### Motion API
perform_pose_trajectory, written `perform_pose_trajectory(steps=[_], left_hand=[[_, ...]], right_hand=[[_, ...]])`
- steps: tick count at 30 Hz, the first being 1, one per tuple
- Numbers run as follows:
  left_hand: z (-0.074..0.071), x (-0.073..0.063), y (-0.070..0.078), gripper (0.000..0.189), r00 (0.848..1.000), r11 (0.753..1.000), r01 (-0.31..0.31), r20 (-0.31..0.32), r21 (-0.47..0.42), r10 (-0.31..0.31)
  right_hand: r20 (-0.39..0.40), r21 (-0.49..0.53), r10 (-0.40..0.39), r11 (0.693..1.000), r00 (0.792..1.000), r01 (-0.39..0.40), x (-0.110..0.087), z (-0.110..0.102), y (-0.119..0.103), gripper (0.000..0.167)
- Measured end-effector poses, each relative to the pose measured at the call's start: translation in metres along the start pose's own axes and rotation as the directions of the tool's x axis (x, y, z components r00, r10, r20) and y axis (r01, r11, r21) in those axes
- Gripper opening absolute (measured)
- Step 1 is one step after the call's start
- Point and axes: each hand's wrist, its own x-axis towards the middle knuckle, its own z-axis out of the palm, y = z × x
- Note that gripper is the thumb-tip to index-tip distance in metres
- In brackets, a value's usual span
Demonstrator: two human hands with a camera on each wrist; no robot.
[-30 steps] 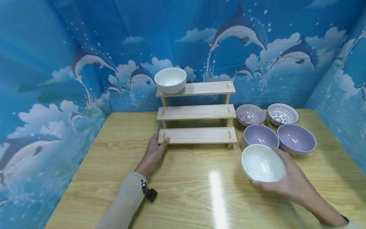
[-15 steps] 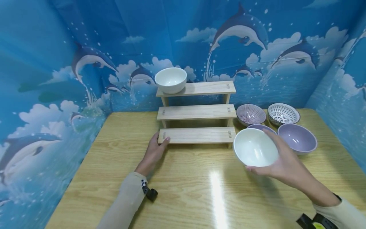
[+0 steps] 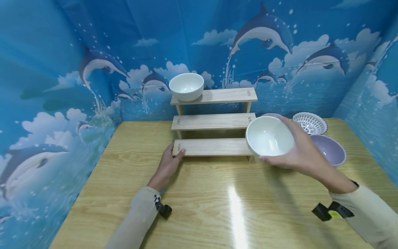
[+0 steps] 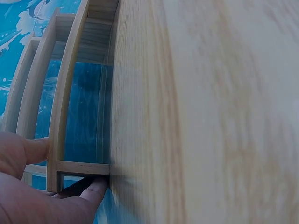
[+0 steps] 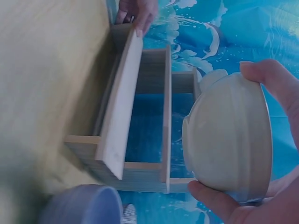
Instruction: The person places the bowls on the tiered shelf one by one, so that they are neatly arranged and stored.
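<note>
A white bowl point(image 3: 269, 136) is in my right hand point(image 3: 306, 159), held in the air by its side with the opening tilted towards the head camera. It hangs in front of the right end of a three-step wooden stand point(image 3: 214, 147). In the right wrist view, thumb and fingers span the bowl's point(image 5: 229, 135) outer wall. My left hand point(image 3: 166, 166) grips the left end of the stand's lowest step, the thumb on top and the fingers around the end. Another white bowl point(image 3: 186, 88) sits upright on the left of the top step.
To the right of the stand are a purple bowl point(image 3: 331, 150) and a black-and-white patterned bowl point(image 3: 309, 122). A striped bowl point(image 3: 272, 114) is mostly hidden behind the held one. A dolphin-print cloth point(image 3: 149, 41) hangs behind the wooden table point(image 3: 192, 207).
My right hand has carried the white bowl up, away from me and leftwards, to the right end of the stand. It now covers much of the bowls behind. The left hand stays put.
</note>
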Motion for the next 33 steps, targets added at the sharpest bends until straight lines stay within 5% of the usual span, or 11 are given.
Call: perform_pose_trajectory(steps=[33], left_hand=[[0.001, -0.002, 0.002, 0.072, 1.0, 1.0, -0.007, -0.008, 0.016, 0.007]], right_hand=[[-0.016, -0.002, 0.032, 0.999, 0.999, -0.032, 0.106, 0.0, -0.038, 0.126]])
